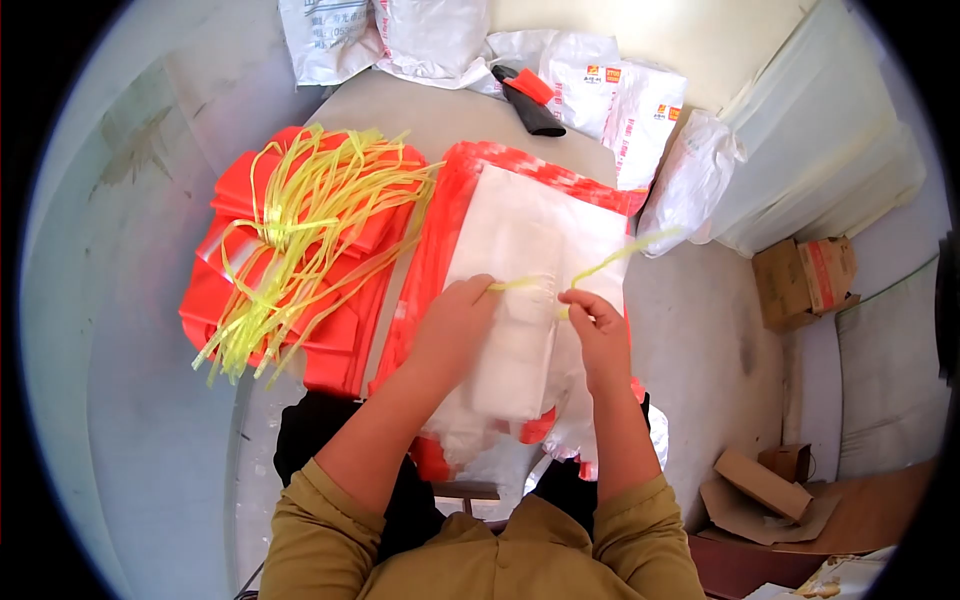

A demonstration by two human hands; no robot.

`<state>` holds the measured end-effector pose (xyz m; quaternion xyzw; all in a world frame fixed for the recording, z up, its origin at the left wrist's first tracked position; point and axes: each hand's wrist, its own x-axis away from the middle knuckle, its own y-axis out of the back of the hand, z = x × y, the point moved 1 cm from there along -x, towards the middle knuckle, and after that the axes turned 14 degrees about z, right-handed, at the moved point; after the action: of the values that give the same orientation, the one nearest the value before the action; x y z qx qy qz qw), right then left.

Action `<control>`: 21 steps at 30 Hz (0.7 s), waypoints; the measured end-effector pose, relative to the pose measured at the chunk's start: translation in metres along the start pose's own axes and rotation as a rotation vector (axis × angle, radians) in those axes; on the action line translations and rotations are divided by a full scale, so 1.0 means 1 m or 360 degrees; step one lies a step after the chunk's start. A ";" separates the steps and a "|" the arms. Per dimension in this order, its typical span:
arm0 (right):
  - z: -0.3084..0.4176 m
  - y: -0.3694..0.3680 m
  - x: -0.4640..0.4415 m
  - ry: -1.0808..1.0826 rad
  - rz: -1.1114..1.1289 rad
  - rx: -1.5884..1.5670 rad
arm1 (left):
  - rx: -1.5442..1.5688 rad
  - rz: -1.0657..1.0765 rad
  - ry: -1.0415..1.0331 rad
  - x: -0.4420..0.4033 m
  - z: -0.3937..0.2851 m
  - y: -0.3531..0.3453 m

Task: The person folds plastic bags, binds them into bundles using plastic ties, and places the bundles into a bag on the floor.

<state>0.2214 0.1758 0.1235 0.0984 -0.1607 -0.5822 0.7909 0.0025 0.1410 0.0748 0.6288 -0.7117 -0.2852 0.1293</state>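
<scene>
A long, white folded bundle [522,345], apparently of plastic film, lies on a pile of red-edged white plastic bags [590,220] in front of me. A yellow plastic strip [605,265] runs across the bundle. My left hand [455,325], slightly blurred, is closed on one part of the strip at the bundle's left side. At the right side my right hand [600,340] pinches the strip between thumb and fingers, and a loose end sticks up to the right. Whether the strip passes under the bundle is hidden.
To the left, a bunch of yellow strips [290,240] lies over folded red bags [335,345]. Printed white sacks [430,40] line the far table edge, near a black and red object [535,105]. Cardboard boxes [805,280] stand on the right.
</scene>
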 end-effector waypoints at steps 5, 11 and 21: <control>-0.016 -0.012 0.011 0.0867 0.0056 0.0752 | -0.0249 0.0012 0.0008 0.006 -0.003 0.000; 0.001 -0.049 -0.004 0.0628 0.0297 0.0260 | -0.0141 0.0018 0.0043 0.009 -0.009 -0.005; -0.006 -0.061 -0.024 0.0979 0.0340 0.0451 | 0.0146 0.0087 -0.0540 0.014 -0.058 0.012</control>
<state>0.1631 0.1803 0.0936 0.3604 -0.0036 -0.4113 0.8372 0.0212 0.1138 0.1257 0.5572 -0.7525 -0.3509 -0.0137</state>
